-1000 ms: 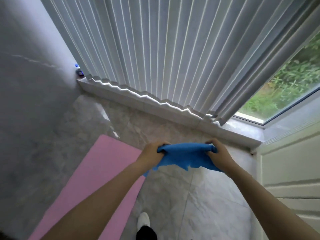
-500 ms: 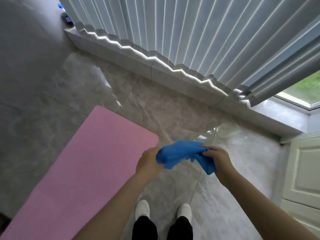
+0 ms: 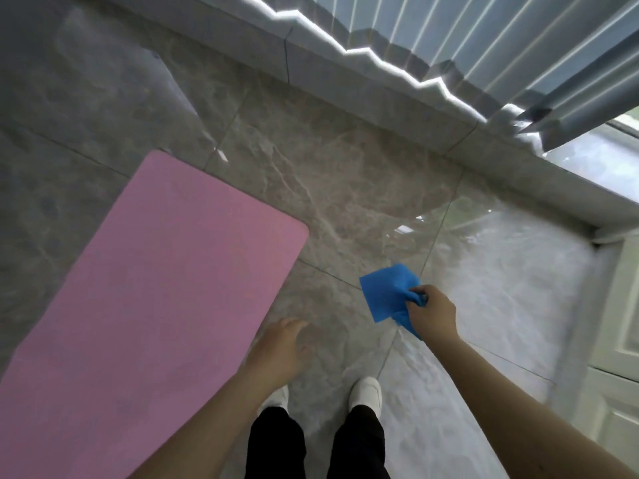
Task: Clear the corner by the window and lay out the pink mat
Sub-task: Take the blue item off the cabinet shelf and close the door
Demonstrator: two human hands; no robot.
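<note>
Below, our right hand [image 3: 434, 314] pinching a blue cloth [image 3: 387, 292] at centre right, our left hand [image 3: 280, 350] relaxed, empty, pink mat [image 3: 148, 305] flat at left.

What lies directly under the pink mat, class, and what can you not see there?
The pink mat lies flat on the grey marble-look floor tiles, which show around its far and right edges. The tiles and grout lines beneath it are covered, so nothing there can be checked.

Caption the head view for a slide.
Right hand grips a blue cloth above the tiled floor; left hand hangs open beside the flat pink mat.
</note>
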